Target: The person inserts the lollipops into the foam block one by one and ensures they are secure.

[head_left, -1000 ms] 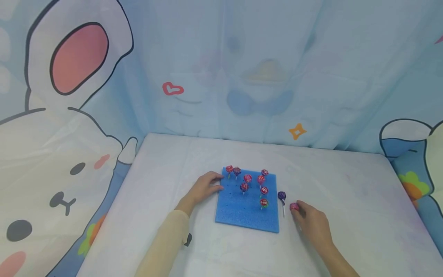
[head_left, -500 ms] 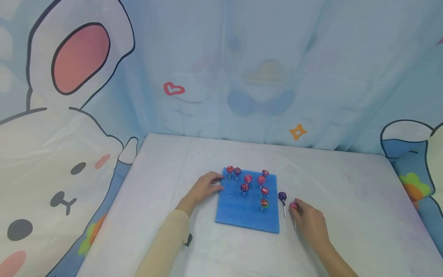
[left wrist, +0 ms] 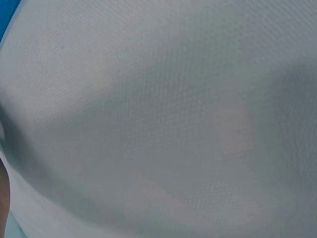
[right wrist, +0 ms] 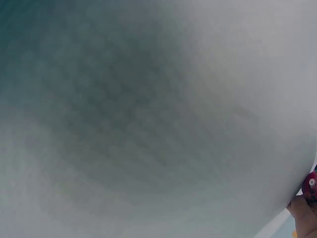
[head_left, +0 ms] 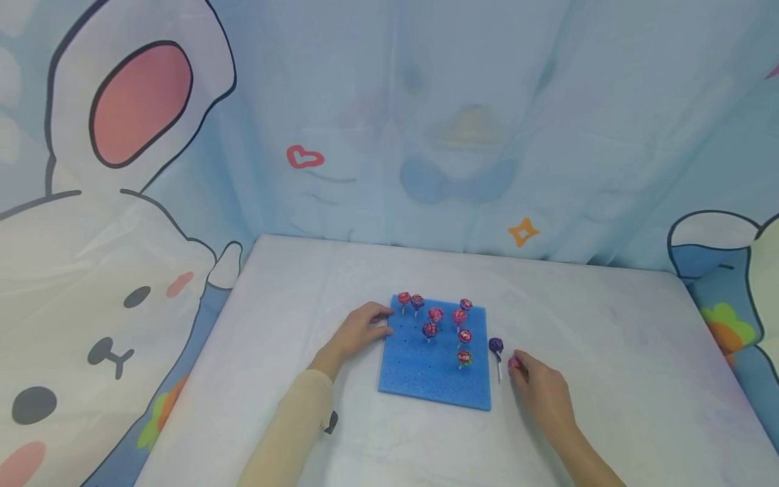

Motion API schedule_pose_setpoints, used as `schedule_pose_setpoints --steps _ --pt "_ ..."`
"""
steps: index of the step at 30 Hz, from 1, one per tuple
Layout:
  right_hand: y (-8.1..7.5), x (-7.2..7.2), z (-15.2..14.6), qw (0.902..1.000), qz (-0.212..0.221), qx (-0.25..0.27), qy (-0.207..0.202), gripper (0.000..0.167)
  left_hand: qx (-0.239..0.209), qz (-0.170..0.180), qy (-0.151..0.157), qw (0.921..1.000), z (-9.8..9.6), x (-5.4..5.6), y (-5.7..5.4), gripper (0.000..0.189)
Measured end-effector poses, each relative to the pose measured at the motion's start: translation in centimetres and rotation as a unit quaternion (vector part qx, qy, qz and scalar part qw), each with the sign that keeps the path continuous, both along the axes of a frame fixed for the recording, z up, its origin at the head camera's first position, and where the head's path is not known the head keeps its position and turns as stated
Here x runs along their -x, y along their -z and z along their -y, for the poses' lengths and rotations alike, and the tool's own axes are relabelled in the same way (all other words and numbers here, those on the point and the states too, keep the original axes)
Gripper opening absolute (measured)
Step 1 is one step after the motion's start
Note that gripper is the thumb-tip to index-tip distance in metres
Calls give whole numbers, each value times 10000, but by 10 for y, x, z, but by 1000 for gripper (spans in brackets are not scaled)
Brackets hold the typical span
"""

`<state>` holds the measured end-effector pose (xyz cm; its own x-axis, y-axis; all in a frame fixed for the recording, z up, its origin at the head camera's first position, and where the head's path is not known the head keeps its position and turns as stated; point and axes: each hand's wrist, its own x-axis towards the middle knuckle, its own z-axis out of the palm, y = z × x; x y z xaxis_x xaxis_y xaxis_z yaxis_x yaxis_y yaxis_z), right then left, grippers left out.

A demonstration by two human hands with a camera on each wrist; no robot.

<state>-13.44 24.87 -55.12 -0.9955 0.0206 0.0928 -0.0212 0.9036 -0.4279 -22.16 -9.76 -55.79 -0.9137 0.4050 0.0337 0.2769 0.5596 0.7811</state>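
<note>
A blue foam board (head_left: 414, 375) lies on the table, with several wrapped lollipops (head_left: 430, 329) standing upright in it. My left hand (head_left: 358, 330) rests at the board's left edge, thumb and fingers apart and touching it. To the right of the board, my right hand (head_left: 544, 391) pinches a pink-wrapped lollipop (head_left: 514, 363) between thumb and fingers; its stick is hidden in the head view. A corner of that candy (right wrist: 310, 186) shows at the right wrist view's edge. Between board and right hand lies a purple-wrapped lollipop (head_left: 496, 345), its white stick toward me.
A white cloth (head_left: 316, 284) covers the table. Behind it hangs a blue cartoon curtain (head_left: 365, 101). Small holes dot the board's left and middle part. A small dark shape (head_left: 331, 422) shows beside the left sleeve.
The pink lollipop has turned in my right fingers; its stick, visible half a second ago, is now hidden. The right hand has shifted slightly left. My left hand stays at the board.
</note>
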Motion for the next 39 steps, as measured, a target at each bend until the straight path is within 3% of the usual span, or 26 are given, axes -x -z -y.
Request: schedule_pose_setpoints --steps 9,17,22,33,39 --pt "-1 -1 -1 9993 -365 31 -78 34 49 -21 12 10000 -1 -1 -2 41" --pt "1 0 -2 9996 -274 12 -52 35 77 -23 -17 10000 -1 -3 -5 40" --pt "0 1 -6 9971 -689 290 -141 30 64 4 -23 10000 -1 -2 -4 40" --pt "-24 8 -1 9824 -1565 1009 124 29 97 15 -21 9999 -1 -1 -3 40" --pt "-39 12 9 9740 -1539 1640 281 33 117 18 -19 9999 -1 -1 -3 40"
